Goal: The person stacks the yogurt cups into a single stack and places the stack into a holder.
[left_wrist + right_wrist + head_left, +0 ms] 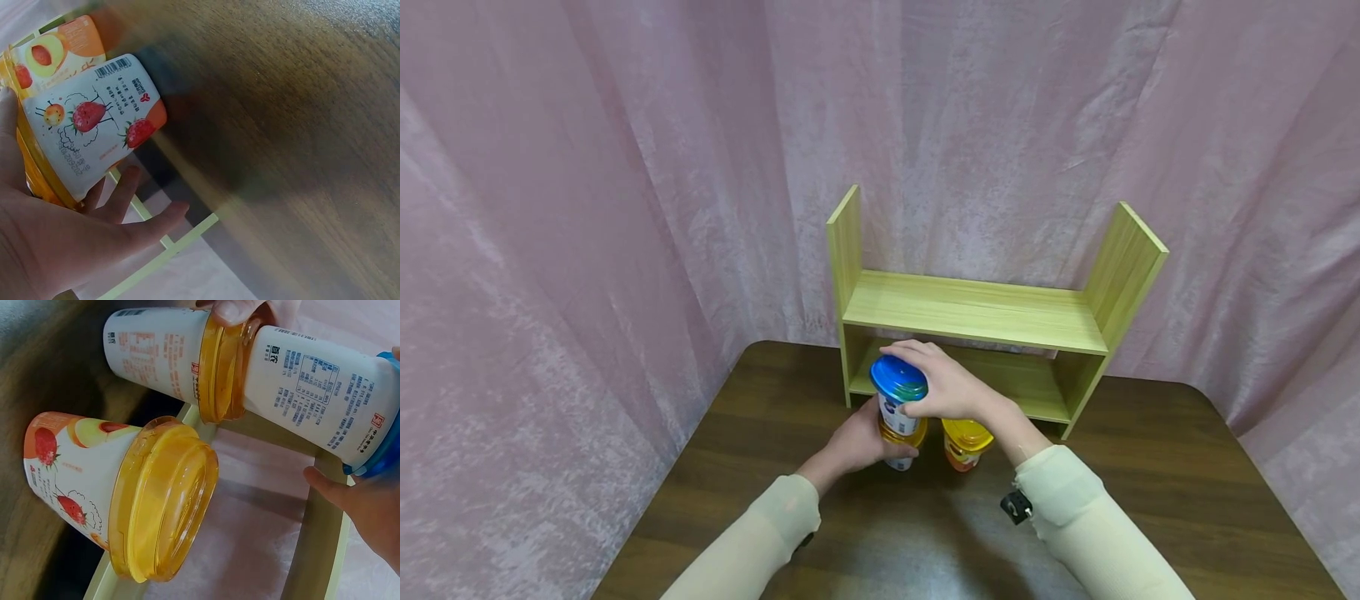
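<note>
Nearest to me, my left hand (857, 443) is curled round the lower yellow-lid cup (159, 353), which stands on the table (1150, 467). The fingers wrap its side, w/ the thumb at the lid rim. On top of it sits the blue-lid cup (898, 400). My right hand (943, 385) grips this one from above, fingers bent round the lid. Just beside the stack, on its right, stands a second yellow-lid cup (966, 443), apart from both hands. Behind is the wooden shelf (977, 312), then the pink curtain (625, 167).
</note>
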`<action>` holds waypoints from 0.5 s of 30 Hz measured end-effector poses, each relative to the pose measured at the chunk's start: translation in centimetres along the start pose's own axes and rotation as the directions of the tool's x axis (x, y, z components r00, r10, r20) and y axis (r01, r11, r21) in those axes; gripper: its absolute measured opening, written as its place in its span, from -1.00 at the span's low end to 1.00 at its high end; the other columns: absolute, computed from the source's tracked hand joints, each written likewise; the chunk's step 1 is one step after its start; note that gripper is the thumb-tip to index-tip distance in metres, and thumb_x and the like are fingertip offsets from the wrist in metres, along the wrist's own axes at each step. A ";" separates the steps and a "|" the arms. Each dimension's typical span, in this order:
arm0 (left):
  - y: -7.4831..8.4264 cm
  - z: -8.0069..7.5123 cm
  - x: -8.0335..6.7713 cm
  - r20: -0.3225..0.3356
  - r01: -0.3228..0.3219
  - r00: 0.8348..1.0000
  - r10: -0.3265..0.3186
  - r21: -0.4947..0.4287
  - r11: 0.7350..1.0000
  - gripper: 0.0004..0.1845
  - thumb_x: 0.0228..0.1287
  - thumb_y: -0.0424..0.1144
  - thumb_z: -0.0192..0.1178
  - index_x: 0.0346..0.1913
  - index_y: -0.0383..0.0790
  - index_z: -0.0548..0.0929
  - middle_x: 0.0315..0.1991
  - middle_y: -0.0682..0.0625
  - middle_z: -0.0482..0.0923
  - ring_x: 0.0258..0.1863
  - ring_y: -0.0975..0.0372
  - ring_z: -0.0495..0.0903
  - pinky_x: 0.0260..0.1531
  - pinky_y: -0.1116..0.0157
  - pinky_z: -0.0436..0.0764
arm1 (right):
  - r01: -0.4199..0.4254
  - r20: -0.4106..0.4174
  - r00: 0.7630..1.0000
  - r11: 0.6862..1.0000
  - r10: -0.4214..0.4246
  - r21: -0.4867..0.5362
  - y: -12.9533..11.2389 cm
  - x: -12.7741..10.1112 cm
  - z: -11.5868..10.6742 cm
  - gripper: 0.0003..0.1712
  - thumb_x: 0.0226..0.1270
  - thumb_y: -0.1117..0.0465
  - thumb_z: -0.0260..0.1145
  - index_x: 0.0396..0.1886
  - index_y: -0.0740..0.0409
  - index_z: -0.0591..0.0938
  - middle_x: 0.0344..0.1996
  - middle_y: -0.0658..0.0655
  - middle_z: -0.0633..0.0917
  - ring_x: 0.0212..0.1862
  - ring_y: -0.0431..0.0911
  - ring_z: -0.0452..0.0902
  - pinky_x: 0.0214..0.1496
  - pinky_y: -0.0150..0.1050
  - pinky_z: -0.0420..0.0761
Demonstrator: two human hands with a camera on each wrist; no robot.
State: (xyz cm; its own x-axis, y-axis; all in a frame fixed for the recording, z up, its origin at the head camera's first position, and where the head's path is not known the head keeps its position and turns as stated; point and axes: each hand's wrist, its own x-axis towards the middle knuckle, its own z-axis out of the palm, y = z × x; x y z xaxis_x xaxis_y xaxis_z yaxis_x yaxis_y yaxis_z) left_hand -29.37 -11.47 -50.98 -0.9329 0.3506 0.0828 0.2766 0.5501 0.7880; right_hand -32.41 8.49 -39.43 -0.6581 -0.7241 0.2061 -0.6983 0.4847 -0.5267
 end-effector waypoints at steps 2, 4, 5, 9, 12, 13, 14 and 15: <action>-0.1 0.0 0.0 0.001 -0.007 1.000 0.007 -0.003 1.000 0.01 0.07 0.00 0.56 0.50 0.02 0.16 0.28 0.05 0.44 0.22 0.15 0.52 0.28 0.00 0.46 | 0.007 -0.001 1.000 1.000 -0.007 -0.004 0.0 0.0 0.0 -0.04 0.07 -0.07 0.43 0.53 -0.15 0.33 0.48 0.02 0.32 0.35 0.04 0.27 0.17 0.05 0.55; -0.1 0.0 0.0 0.004 -0.011 1.000 0.011 -0.004 1.000 0.01 0.06 0.02 0.57 0.49 0.03 0.16 0.27 0.07 0.44 0.21 0.17 0.52 0.28 0.02 0.46 | 0.014 -0.001 1.000 1.000 -0.014 -0.007 0.0 0.0 -0.1 -0.04 0.06 -0.06 0.43 0.52 -0.14 0.34 0.48 0.03 0.32 0.35 0.04 0.27 0.17 0.05 0.55; -0.1 0.0 0.1 0.004 -0.013 1.000 0.013 -0.005 1.000 0.01 0.06 0.02 0.57 0.49 0.03 0.17 0.27 0.08 0.44 0.21 0.17 0.52 0.28 0.03 0.46 | 0.017 -0.001 1.000 1.000 -0.017 -0.010 0.0 0.1 -0.1 -0.04 0.06 -0.06 0.43 0.52 -0.14 0.34 0.48 0.03 0.32 0.35 0.04 0.27 0.17 0.05 0.56; -0.1 0.0 0.1 0.004 -0.014 1.000 0.014 -0.004 1.000 0.01 0.04 0.03 0.58 0.49 0.04 0.17 0.26 0.09 0.45 0.20 0.18 0.52 0.28 0.04 0.47 | 0.010 0.002 1.000 1.000 -0.010 -0.009 0.0 0.1 -0.1 -0.04 0.06 -0.06 0.44 0.52 -0.17 0.34 0.48 0.01 0.32 0.34 0.03 0.27 0.16 0.05 0.57; -0.2 0.0 0.1 0.002 -0.009 1.000 0.009 -0.003 1.000 0.02 0.04 0.02 0.58 0.49 0.03 0.17 0.27 0.08 0.44 0.21 0.17 0.52 0.29 0.03 0.46 | 0.014 0.005 1.000 1.000 -0.014 -0.010 0.1 0.2 0.0 -0.04 0.05 -0.06 0.44 0.52 -0.16 0.34 0.48 0.03 0.33 0.35 0.04 0.27 0.16 0.05 0.57; -0.2 0.0 0.1 0.003 -0.005 1.000 0.005 -0.004 1.000 0.03 0.04 0.01 0.58 0.49 0.04 0.16 0.28 0.08 0.44 0.21 0.17 0.52 0.29 0.03 0.46 | 0.016 0.008 1.000 1.000 -0.016 -0.011 0.2 0.2 0.0 -0.04 0.05 -0.06 0.44 0.52 -0.16 0.34 0.48 0.04 0.33 0.35 0.03 0.26 0.17 0.04 0.56; -0.2 0.1 0.2 0.002 -0.004 1.000 0.004 -0.006 1.000 0.03 0.04 0.01 0.58 0.50 0.03 0.16 0.29 0.07 0.44 0.21 0.16 0.52 0.29 0.02 0.46 | 0.020 0.010 1.000 1.000 -0.020 -0.011 0.2 0.2 0.1 -0.04 0.05 -0.05 0.44 0.52 -0.16 0.34 0.49 0.06 0.32 0.36 0.04 0.26 0.18 0.05 0.56; -0.2 0.1 0.2 0.002 -0.002 1.000 0.003 -0.006 1.000 0.03 0.04 0.01 0.58 0.50 0.03 0.16 0.29 0.07 0.43 0.21 0.16 0.52 0.29 0.02 0.46 | 0.022 0.013 1.000 1.000 -0.022 -0.015 0.3 0.2 0.1 -0.04 0.06 -0.06 0.44 0.52 -0.16 0.34 0.49 0.06 0.32 0.37 0.04 0.25 0.18 0.04 0.56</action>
State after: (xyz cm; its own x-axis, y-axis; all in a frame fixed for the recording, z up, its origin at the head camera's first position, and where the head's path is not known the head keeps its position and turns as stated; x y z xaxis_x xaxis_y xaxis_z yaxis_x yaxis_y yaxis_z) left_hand -29.57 -11.49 -51.18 -0.9318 0.3533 0.0836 0.2775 0.5446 0.7915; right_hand -32.69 8.46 -39.64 -0.6392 -0.7407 0.2069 -0.7166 0.4760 -0.5098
